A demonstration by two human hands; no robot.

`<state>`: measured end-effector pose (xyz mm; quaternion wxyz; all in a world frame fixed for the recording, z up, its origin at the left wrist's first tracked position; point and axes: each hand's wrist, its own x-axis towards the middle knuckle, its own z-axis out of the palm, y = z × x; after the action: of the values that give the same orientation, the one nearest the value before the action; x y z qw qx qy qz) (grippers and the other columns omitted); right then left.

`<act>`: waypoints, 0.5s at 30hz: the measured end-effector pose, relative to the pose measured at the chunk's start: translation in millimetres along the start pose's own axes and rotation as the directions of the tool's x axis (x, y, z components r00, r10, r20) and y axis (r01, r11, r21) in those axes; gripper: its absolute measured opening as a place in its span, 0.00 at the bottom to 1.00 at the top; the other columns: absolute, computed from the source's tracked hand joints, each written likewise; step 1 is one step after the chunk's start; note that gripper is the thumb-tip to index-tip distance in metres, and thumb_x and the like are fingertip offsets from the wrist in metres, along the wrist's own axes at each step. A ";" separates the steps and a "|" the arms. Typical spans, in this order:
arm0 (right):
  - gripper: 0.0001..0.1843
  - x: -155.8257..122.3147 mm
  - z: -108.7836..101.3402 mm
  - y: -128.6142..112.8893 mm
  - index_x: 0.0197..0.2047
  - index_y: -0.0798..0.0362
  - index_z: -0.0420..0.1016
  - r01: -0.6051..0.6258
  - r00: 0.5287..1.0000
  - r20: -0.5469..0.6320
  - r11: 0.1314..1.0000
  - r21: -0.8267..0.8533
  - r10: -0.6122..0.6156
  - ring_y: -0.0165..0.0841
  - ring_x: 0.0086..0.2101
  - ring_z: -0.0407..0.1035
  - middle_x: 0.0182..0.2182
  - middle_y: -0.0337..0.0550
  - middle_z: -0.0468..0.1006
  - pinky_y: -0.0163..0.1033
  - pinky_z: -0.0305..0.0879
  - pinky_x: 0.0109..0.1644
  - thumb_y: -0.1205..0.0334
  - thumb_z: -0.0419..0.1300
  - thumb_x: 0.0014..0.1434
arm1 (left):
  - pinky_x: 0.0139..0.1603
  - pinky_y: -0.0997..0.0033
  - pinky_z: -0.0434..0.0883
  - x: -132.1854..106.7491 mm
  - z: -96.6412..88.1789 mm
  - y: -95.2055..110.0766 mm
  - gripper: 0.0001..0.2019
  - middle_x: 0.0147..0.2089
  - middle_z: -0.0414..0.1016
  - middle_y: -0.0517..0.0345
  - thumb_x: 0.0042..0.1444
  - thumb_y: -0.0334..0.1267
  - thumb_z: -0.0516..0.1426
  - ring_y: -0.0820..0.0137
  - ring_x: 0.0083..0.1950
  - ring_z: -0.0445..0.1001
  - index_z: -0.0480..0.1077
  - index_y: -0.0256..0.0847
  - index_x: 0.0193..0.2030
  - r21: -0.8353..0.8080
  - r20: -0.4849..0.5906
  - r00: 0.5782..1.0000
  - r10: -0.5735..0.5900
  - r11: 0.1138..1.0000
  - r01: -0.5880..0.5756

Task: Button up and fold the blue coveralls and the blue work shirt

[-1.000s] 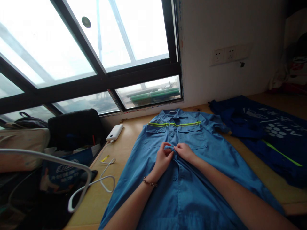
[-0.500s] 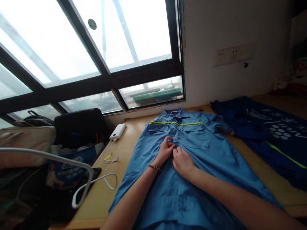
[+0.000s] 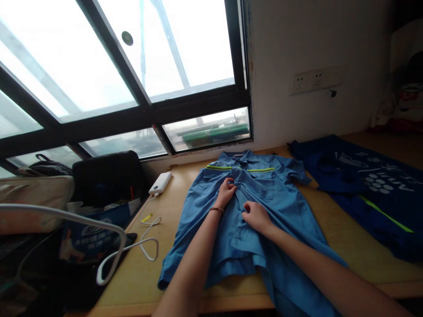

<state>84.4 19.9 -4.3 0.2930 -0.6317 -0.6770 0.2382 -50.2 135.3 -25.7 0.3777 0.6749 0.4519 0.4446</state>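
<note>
A light blue work shirt (image 3: 280,207) with a yellow-green stripe across the chest lies face up on the wooden table (image 3: 155,246). My left hand (image 3: 226,192), with a bead bracelet on the wrist, pinches the front placket just below the collar. My right hand (image 3: 256,216) grips the same placket lower down, and the cloth bunches between the two hands. The shirt's hem hangs over the table's near edge.
A dark blue garment (image 3: 363,185) with white print and a yellow stripe lies at the right. A white power bank (image 3: 160,183) with a looped white cable (image 3: 145,244) sits left of the shirt. Bags (image 3: 105,176) stand at the far left below the window.
My left hand moved up the placket toward the collar and my right hand slid lower. The shirt shifted away from me and bunched, so its hem now shows on the table.
</note>
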 end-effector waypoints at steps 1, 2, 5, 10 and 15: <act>0.11 1.9 1.3 4.2 0.31 0.56 0.73 -0.008 1.000 0.005 0.995 0.101 0.007 0.33 0.30 0.68 0.27 0.43 0.75 0.34 0.58 0.34 0.65 0.53 0.44 | 0.22 0.81 0.55 -0.4 0.2 0.5 0.15 0.20 0.61 0.68 0.46 0.34 0.56 0.80 0.20 0.59 0.61 0.37 0.42 0.010 0.000 1.000 0.002 1.000 -0.002; 0.11 4.0 2.2 7.8 0.31 0.56 0.74 -0.015 1.000 0.018 0.976 0.215 0.011 0.33 0.30 0.68 0.27 0.43 0.75 0.34 0.58 0.34 0.65 0.53 0.43 | 0.23 0.81 0.55 -1.0 0.3 1.2 0.14 0.20 0.61 0.68 0.46 0.34 0.56 0.80 0.20 0.59 0.62 0.37 0.42 0.024 -0.003 1.000 0.005 1.000 -0.005; 0.13 9.8 0.5 13.3 0.30 0.57 0.75 -0.076 0.995 0.090 0.837 0.542 0.032 0.31 0.28 0.67 0.26 0.42 0.75 0.33 0.60 0.32 0.67 0.52 0.41 | 0.24 0.81 0.56 -3.4 0.8 4.1 0.13 0.19 0.60 0.69 0.47 0.33 0.55 0.80 0.20 0.58 0.62 0.37 0.42 0.082 -0.022 0.999 0.029 0.996 -0.027; 0.15 10.6 -12.9 9.3 0.29 0.58 0.75 -0.259 0.964 0.236 0.628 0.734 0.122 0.24 0.19 0.60 0.18 0.36 0.71 0.29 0.55 0.23 0.70 0.52 0.36 | 0.25 0.80 0.57 -6.6 1.6 10.2 0.13 0.19 0.59 0.69 0.47 0.32 0.55 0.79 0.21 0.58 0.62 0.37 0.41 0.140 -0.030 0.999 0.034 0.990 -0.029; 0.15 6.9 -15.8 6.0 0.27 0.58 0.75 -0.274 0.954 0.297 0.557 0.784 0.051 0.22 0.17 0.58 0.16 0.35 0.70 0.29 0.54 0.22 0.72 0.51 0.34 | 0.29 0.77 0.62 -10.1 3.7 15.7 0.13 0.19 0.61 0.68 0.46 0.29 0.55 0.77 0.22 0.63 0.63 0.38 0.41 0.086 -0.061 0.996 -0.071 0.993 0.076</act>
<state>99.6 26.5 3.5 0.4436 -0.4512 -0.4585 0.6240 -44.4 120.6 -15.2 0.3504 0.6606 0.5063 0.4295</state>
